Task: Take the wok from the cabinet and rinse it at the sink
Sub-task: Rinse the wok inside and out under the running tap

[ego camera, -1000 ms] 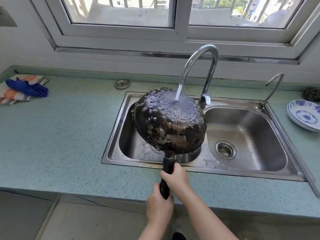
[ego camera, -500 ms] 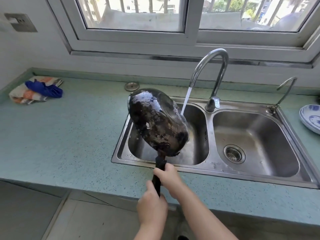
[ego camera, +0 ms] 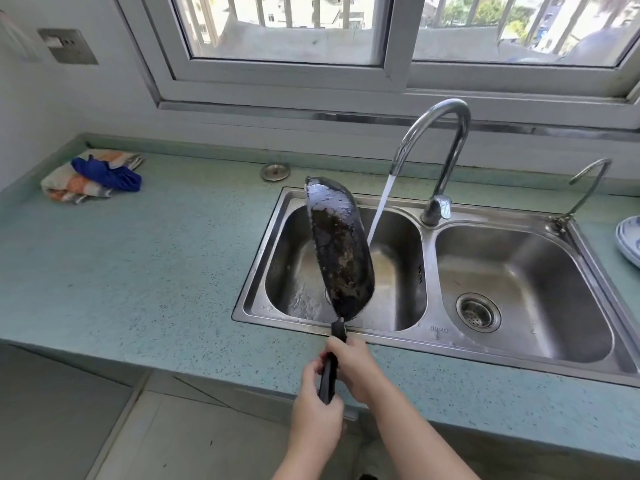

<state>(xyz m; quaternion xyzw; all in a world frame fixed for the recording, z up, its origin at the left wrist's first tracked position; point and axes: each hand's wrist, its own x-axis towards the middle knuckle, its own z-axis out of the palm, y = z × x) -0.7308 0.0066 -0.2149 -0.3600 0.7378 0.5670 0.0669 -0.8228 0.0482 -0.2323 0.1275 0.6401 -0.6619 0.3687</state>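
The blackened wok (ego camera: 341, 251) is hanging on edge over the left basin of the double sink (ego camera: 429, 337), its crusted underside bulging to the right. Both hands are gripping its black handle (ego camera: 329, 375) — the right hand (ego camera: 356, 368) is curling its fingers round the upper part, and the left hand (ego camera: 317, 417) is clasping the end. Water (ego camera: 381, 206) is running from the curved faucet (ego camera: 440, 140), falling just beside the wok's right edge. On the green counter (ego camera: 138, 271) folded cloths (ego camera: 90, 174) are lying far left — a blue-patterned plate (ego camera: 628, 244) is sitting far right.

Both hands, left hand (ego camera: 317, 415) and right hand (ego camera: 353, 367), gripping wok (ego camera: 341, 251) handle, wok tilted on edge over left sink (ego camera: 519, 344) basin; faucet (ego camera: 436, 157) running.
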